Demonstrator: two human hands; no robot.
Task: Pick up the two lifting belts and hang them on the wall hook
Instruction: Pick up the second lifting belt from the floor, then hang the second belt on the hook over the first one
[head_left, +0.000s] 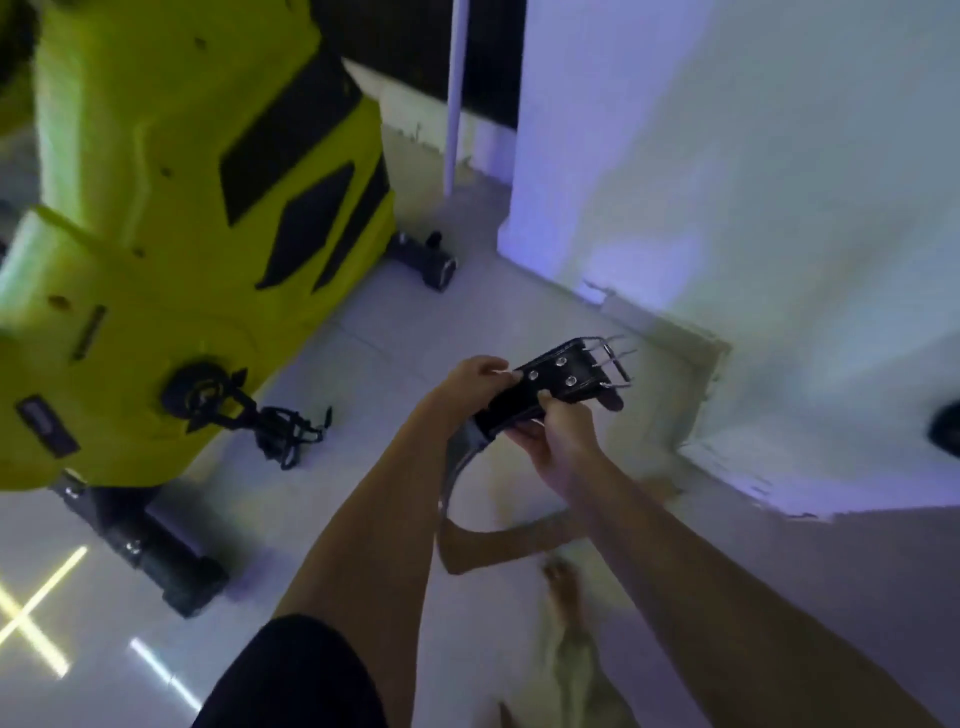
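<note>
Both hands grip a black lifting belt (545, 392) out in front of the person, above the pale floor (363, 338) and near the white wall (779, 182). Left hand (475, 382) pinches its far edge; right hand (558, 441) clamps the near edge. Its metal buckle (610, 358) points toward the wall, with a yellow exercise machine (171, 234) off to the left.

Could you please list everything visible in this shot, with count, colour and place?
black leather lifting belt with metal buckle: one visible, black, held in both hands at centre
yellow-green exercise machine with black panels: one, left
black machine feet: two, on floor under machine
pale tiled floor: one, glossy
white wall: one, right
white pole: one, top centre
left hand: gripping belt
right hand: gripping belt
</note>
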